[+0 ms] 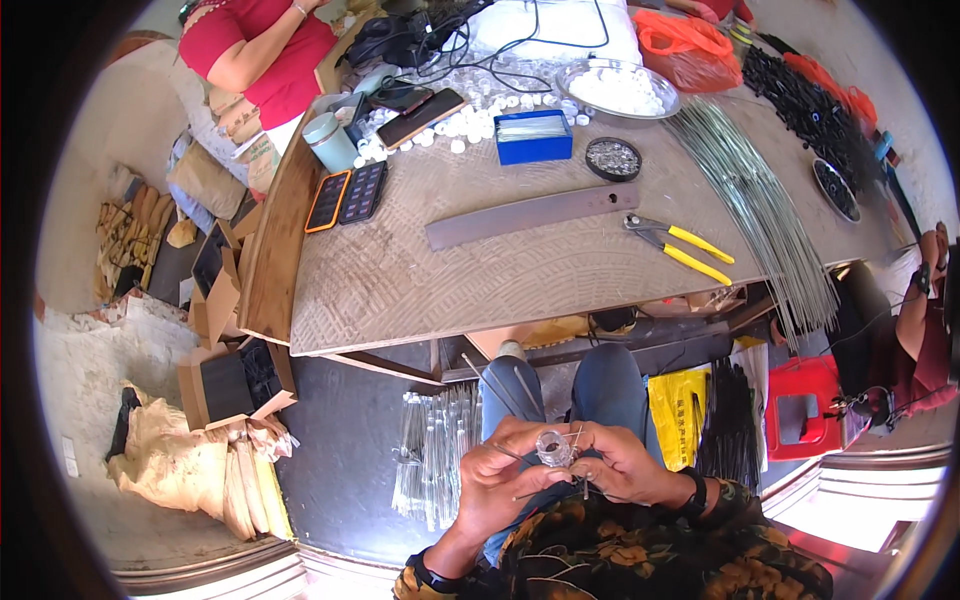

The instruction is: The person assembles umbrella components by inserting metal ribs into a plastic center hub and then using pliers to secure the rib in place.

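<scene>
Above my lap, my left hand (497, 478) and my right hand (628, 465) come together, fingers closed. Between them is a small clear plastic ring-shaped piece (553, 441), pinched from both sides. Several thin metal wires (498, 384) stick out around my fingers, two of them long and pointing up past my knee. How the wires join the plastic piece is hidden by my fingertips. On the table beyond lie yellow-handled pliers (690, 250) and a flat grey metal bar (530, 215).
A long bundle of wires (755, 200) hangs over the table's right edge. Farther back are a blue box (533, 147), a round black dish (613, 159) and a metal bowl of white pieces (620, 90). A red stool (800, 400) stands right; people sit nearby.
</scene>
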Demonstrator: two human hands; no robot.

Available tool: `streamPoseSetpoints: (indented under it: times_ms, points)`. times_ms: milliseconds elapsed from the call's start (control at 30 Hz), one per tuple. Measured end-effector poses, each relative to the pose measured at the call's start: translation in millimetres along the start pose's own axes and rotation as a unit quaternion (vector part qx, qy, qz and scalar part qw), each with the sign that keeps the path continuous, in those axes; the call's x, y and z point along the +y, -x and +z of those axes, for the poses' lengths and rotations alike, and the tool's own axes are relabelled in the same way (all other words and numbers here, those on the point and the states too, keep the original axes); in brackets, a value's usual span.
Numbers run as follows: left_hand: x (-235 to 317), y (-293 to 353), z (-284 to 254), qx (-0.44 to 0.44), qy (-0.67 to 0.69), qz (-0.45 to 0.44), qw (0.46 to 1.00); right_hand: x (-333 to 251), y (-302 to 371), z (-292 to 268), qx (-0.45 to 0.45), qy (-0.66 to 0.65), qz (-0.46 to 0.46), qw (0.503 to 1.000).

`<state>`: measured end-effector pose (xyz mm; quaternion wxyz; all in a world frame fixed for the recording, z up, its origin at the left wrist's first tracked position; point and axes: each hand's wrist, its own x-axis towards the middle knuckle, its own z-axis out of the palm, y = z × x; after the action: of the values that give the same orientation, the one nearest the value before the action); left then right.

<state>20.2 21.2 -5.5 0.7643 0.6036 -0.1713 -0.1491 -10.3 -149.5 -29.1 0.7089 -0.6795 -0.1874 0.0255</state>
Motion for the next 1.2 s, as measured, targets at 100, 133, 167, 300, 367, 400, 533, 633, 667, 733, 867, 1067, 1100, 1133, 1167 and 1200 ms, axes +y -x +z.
streamPoseSetpoints:
  times_ms: [100,133,167,300,367,400,533,633,667,733,867,1067,1100,1133,1167,1200]
  points:
    - [-2,0,-1,-0.045,-0.062,0.055,0.996,-2,-1,1,0.012,0.022,0.003,1.000]
    - [-1,2,-1,-0.029,-0.053,0.047,0.997,-3,-2,0,-0.004,0.033,0.017,0.999]
    - [-1,5,0,-0.015,-0.044,0.038,0.998,-4,-3,-1,-0.020,0.043,0.031,0.998]
    - [-3,12,5,0.029,-0.072,0.044,0.996,-7,-5,6,0.020,0.031,-0.025,0.999]
    - [-12,10,4,0.039,-0.097,0.080,0.991,-6,-3,9,0.022,-0.009,0.003,1.000]
    - [-12,10,6,0.055,-0.110,0.085,0.989,-4,-2,10,0.026,-0.016,0.002,1.000]
    - [-20,7,11,0.081,-0.097,0.127,0.984,-3,2,4,-0.008,0.010,-0.024,1.000]
    - [-19,8,14,0.087,-0.100,0.124,0.983,4,6,9,0.042,0.099,-0.112,0.988]
    - [-18,10,13,0.083,-0.123,0.133,0.980,-1,7,9,0.032,0.127,-0.125,0.983]
    - [-17,12,12,0.082,-0.148,0.144,0.975,-6,8,10,0.019,0.156,-0.146,0.977]
    - [-14,14,15,0.094,-0.136,0.112,0.980,-4,8,13,0.046,0.158,-0.131,0.978]
    - [-15,17,27,0.092,-0.163,0.101,0.977,-1,8,14,0.099,0.096,-0.106,0.985]
    - [-14,18,30,0.087,-0.150,0.086,0.981,-1,8,13,0.100,0.084,-0.102,0.986]
    - [-16,17,33,0.092,-0.148,0.081,0.981,0,9,13,0.101,0.073,-0.098,0.987]
    - [-12,18,34,0.096,-0.152,0.083,0.980,-1,8,14,0.098,0.070,-0.102,0.987]
    - [-8,19,35,0.099,-0.148,0.082,0.981,-2,6,15,0.090,0.060,-0.108,0.988]
